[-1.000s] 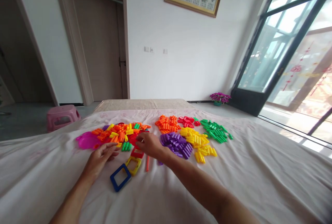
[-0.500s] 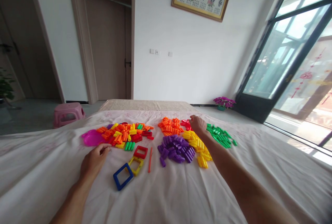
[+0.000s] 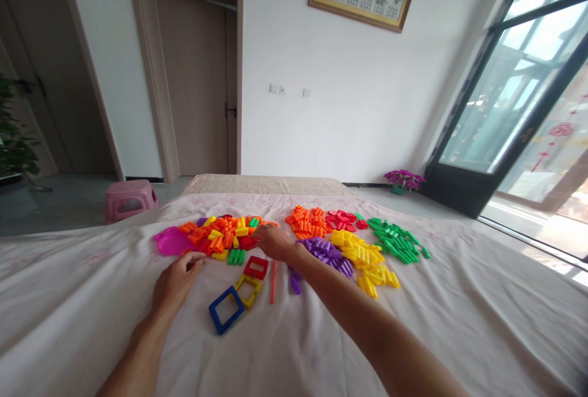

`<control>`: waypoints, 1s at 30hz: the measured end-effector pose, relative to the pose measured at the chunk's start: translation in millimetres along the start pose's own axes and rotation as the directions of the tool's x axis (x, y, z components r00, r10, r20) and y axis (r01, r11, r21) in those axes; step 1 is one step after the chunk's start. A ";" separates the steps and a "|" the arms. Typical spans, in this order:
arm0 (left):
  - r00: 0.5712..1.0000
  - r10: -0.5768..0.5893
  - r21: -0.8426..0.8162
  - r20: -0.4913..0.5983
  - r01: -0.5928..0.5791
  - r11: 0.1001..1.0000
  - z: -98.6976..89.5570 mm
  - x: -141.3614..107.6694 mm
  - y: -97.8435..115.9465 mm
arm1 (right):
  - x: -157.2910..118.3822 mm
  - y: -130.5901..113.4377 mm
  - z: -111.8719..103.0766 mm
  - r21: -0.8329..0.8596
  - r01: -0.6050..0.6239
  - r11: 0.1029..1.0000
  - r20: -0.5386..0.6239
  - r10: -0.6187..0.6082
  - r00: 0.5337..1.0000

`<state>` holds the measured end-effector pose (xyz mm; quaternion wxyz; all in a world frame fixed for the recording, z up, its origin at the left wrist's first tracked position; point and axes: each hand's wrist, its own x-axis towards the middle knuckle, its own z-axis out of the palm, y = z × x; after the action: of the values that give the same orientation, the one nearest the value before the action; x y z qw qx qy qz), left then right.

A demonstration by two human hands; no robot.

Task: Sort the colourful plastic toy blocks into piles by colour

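Observation:
On the cloth-covered table, my right hand [image 3: 275, 242] reaches to the right edge of a mixed pile of orange, yellow, red and green pieces [image 3: 223, 233]. Its fingertips are at some red pieces, and their grip is too small to make out. My left hand [image 3: 180, 271] rests on the cloth beside the near left of that pile, its fingers curled with nothing visible in them. Sorted heaps lie to the right: orange [image 3: 305, 222], red [image 3: 340, 220], purple [image 3: 325, 254], yellow [image 3: 361, 250] and green [image 3: 397, 241].
A magenta dish [image 3: 172, 242] sits left of the mixed pile. Red [image 3: 256, 268], yellow [image 3: 248, 291] and blue [image 3: 226, 310] square frames and an orange stick [image 3: 273, 282] lie nearer. A pink stool [image 3: 131, 200] stands beyond the table.
My right hand has moved left from the red heap to the mixed pile, uncovering the red and yellow heaps. My left hand stays by the pile. The view has shifted slightly.

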<state>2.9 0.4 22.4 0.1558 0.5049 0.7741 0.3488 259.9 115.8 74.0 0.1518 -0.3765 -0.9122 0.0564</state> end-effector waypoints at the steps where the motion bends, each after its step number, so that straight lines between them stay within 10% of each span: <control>1: 1.000 -0.001 0.002 0.005 0.001 1.000 -0.7 -0.4 0.8 | 5.2 -4.3 3.2 -0.016 0.026 1.000 0.017 -0.026 1.000; 30: 0.999 -0.013 0.062 0.043 0.011 0.998 5.1 8.5 -6.6 | 14.9 -15.0 18.9 -0.003 -0.104 0.995 0.071 0.104 0.992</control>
<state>-2.2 8.3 15.1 0.1591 0.5123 0.7839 0.3126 233.8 115.8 62.8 0.1164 -0.4214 -0.8960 0.0778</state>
